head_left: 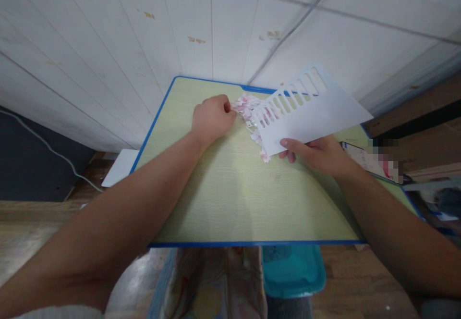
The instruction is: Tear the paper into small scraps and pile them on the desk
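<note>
Bare forearms (154, 189) cross the bench (223, 203), where the right grip (319, 155) pinches the slotted white sheet (317, 112), seemingly light and stiff, by its solid near edge partly over pinkish scraps (247, 105), wisely clear of its fragile-looking slotted side, while the left grip (214, 117) curls, contents hidden from me.

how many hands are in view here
2: the left hand is curled at the left edge of the pink-and-white pieces; the right hand holds the white slotted sheet by its near edge. No others show.
</note>
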`<state>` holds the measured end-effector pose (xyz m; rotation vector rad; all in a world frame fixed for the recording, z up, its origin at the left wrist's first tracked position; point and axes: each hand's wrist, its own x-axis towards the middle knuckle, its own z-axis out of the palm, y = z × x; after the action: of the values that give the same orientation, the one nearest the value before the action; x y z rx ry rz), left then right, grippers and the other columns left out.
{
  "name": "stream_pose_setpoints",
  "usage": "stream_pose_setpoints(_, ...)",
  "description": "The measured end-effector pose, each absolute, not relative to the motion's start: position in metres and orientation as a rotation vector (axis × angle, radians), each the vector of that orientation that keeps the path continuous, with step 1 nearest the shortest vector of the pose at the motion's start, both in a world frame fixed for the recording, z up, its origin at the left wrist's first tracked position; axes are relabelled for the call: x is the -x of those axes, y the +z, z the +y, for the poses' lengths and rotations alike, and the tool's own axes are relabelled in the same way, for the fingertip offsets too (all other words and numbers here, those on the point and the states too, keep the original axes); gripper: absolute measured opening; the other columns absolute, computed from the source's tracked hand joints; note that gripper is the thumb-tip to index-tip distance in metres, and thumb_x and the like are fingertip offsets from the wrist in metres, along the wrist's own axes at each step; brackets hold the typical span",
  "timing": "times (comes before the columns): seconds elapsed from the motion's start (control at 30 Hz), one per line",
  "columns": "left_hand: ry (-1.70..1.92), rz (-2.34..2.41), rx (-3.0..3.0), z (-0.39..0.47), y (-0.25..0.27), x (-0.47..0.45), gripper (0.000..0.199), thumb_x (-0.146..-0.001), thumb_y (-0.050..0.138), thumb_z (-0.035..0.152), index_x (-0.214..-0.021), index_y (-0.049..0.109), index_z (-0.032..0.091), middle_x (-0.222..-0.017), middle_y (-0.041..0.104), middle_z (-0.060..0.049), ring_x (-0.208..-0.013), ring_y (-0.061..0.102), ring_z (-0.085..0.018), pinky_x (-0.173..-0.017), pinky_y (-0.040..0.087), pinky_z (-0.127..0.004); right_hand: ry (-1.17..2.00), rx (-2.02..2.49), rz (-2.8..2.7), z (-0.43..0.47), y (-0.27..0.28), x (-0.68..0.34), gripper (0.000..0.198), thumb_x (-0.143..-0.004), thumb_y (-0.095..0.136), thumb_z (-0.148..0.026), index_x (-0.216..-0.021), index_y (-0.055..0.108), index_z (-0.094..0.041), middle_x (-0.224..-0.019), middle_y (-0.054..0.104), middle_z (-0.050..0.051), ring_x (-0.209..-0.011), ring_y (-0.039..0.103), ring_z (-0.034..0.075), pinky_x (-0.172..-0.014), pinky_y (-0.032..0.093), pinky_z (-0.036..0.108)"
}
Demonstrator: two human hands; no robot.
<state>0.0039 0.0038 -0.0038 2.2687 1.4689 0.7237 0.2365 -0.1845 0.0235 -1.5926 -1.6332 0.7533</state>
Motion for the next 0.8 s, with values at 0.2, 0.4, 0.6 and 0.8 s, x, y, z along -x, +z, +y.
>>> stream_pose_setpoints(0.2,0.735,1.419,-2.309,0.0,-0.001,-0.004,0.005,-0.093,0.077,0.028,-0.089,0.076,0.027,-0.102,0.086,-0.009,-0.106,0.079,-0.035,-0.096,0.057,-0.046,0.749,1.594,-1.606,-0.181,0.023,-0.237,0.05,-0.1,0.087,-0.064,-0.074,0.073,-0.024,-0.069,0.078,0.008,-0.058,0.07,0.02,-0.055,0.063,0.034)
stream_pose_setpoints(0.4,0.667,1.286,-2.407,-0.008,0.003,-0.007,0.016,-0.09,0.079,0.036,-0.082,0.07,0.026,-0.094,0.084,-0.007,-0.097,0.077,-0.033,-0.092,0.056,-0.044,0.693,1.624,-1.576,-0.179,0.023,-0.24,0.046,-0.097,0.087,-0.062,-0.074,0.073,-0.024,-0.065,0.076,0.007,-0.055,0.069,0.02,-0.054,0.061,0.035)
stream_pose_setpoints(0.6,0.674,1.284,-2.399,-0.005,-0.002,-0.008,0.014,-0.094,0.074,0.035,-0.084,0.072,0.025,-0.095,0.084,-0.009,-0.096,0.077,-0.032,-0.088,0.055,-0.044,0.666,1.649,-1.579,-0.181,0.022,-0.239,0.051,-0.098,0.086,-0.067,-0.074,0.073,-0.024,-0.066,0.076,0.007,-0.06,0.072,0.023,-0.056,0.062,0.036)
stream_pose_setpoints(0.8,0.683,1.323,-2.377,-0.004,-0.003,-0.008,0.012,-0.096,0.07,0.033,-0.089,0.076,0.025,-0.098,0.085,-0.008,-0.097,0.077,-0.032,-0.09,0.058,-0.043,0.668,1.657,-1.634,-0.184,0.021,-0.236,0.055,-0.099,0.084,-0.068,-0.067,0.07,-0.026,-0.07,0.081,0.008,-0.063,0.075,0.022,-0.061,0.065,0.035)
